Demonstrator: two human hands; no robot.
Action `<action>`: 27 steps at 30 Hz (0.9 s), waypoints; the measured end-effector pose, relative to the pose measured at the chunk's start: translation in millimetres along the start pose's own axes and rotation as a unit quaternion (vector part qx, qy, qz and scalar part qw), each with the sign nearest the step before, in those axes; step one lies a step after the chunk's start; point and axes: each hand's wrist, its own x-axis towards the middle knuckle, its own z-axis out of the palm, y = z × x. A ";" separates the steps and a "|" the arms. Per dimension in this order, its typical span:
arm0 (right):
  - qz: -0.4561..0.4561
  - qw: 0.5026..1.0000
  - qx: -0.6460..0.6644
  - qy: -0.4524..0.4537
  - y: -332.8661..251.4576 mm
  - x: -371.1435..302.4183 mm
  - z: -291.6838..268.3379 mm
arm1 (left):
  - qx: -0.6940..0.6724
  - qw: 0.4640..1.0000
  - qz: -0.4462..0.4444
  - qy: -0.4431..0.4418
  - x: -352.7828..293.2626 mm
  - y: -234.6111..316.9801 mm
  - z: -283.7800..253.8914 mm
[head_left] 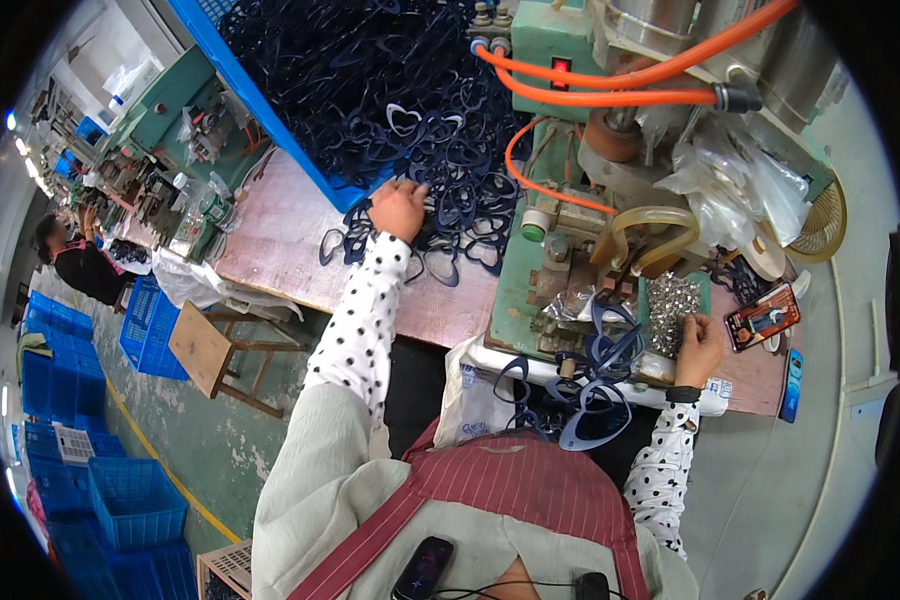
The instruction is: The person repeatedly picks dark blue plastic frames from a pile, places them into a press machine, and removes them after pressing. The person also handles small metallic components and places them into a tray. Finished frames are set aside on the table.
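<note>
The left hand (397, 208) is at the open edge of the blue plastic bin (295, 138), fingers bent over dark blue heart-shaped frames (455, 210) that spread onto the worn pink desk (450, 315), with room to move near its front edge. The right hand (700, 350) has its fingers close together beside small shiny metal bits (672, 305); I cannot tell what either holds.

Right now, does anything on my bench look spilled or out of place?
Yes: dark blue heart-shaped frames lie strewn on the pinkish tabletop, on both sides of your left hand. They look spilled, extending beyond the blue crate.
</note>
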 end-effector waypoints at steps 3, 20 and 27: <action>0.000 1.000 0.002 -0.024 -3.6 1.0 -0.9 | 0.051 0.992 -0.060 -0.101 -1.4 27.1 23.9; -0.041 0.998 0.038 0.004 -3.1 -3.1 -4.4 | -0.405 0.899 -0.165 0.016 -85.9 2.5 -43.2; -0.042 0.989 0.137 -0.032 -45.4 0.0 -11.4 | -0.349 0.932 0.094 0.002 -112.7 82.4 -123.4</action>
